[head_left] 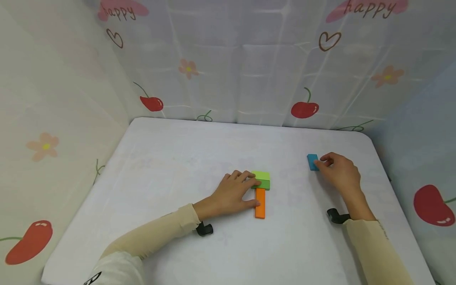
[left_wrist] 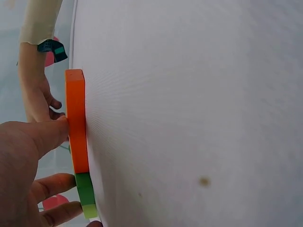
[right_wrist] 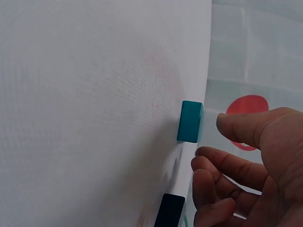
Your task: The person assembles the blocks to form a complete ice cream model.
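Left hand [head_left: 231,194] unclenched, fingers touching light-green block [head_left: 262,174] and green block [head_left: 265,185], thumb on orange block [head_left: 260,213]; blocks butted together. Right hand [head_left: 340,174] released, loosely curled just beside blue block [head_left: 311,160], table's [head_left: 171,150] right side.

Left hand [head_left: 231,196] palm down, spread — right hand [head_left: 338,174] well apart, loosely curled

between the two green blocks and the blue block [head_left: 311,162], a wide bare stretch of tabletop [head_left: 288,206] leaves room to pass. the orange block [head_left: 260,209], dark green block [head_left: 265,185] and light green block [head_left: 262,175] form a touching barrier; the left hand [head_left: 233,194] obstructs their left side, while their right side is open. the right hand [head_left: 340,174] crowds the blue block from the right, leaving its left side free. past the far edge, a patterned curtain [head_left: 235,83] blocks the way.
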Motion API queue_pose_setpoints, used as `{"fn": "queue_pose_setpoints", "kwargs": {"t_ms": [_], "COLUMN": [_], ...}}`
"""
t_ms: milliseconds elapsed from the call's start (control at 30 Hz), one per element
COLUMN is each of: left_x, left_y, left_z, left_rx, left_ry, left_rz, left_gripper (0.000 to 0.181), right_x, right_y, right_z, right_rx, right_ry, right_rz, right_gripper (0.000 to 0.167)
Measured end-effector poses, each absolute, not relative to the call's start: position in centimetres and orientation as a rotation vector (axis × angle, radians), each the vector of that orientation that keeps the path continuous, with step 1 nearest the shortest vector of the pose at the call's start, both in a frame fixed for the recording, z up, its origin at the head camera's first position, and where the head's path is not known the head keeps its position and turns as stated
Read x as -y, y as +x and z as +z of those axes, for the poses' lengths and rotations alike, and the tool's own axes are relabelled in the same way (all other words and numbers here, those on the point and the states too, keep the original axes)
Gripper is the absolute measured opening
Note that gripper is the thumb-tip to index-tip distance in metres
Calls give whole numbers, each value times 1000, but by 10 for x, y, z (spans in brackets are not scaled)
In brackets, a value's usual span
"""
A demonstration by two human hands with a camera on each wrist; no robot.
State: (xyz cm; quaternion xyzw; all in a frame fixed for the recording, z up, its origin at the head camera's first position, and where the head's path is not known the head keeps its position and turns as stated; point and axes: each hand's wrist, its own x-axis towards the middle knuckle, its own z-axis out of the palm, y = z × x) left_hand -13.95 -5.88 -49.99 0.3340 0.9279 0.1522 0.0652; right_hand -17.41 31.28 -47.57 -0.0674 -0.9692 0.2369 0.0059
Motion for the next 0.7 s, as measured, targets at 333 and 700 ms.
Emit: {"fn": "queue_pose_setpoints", "kwargs": {"t_ms": [333,700], "left_x": [59,60], "left_y": [-140,-141], "left_z": [-500,-503], "left_rx": [-2790,-2801], "left_ry": [1027,1031], "left_rz": [461,459], "left_gripper": [61,61], "right_x": [-316,-317], "right_y": [-177,-182], "right_z": [-479,-481], "right_rx": [3067,3082], "right_ry": [-188,-171], "right_rz": [736,751], "right_gripper": [50,48]}}
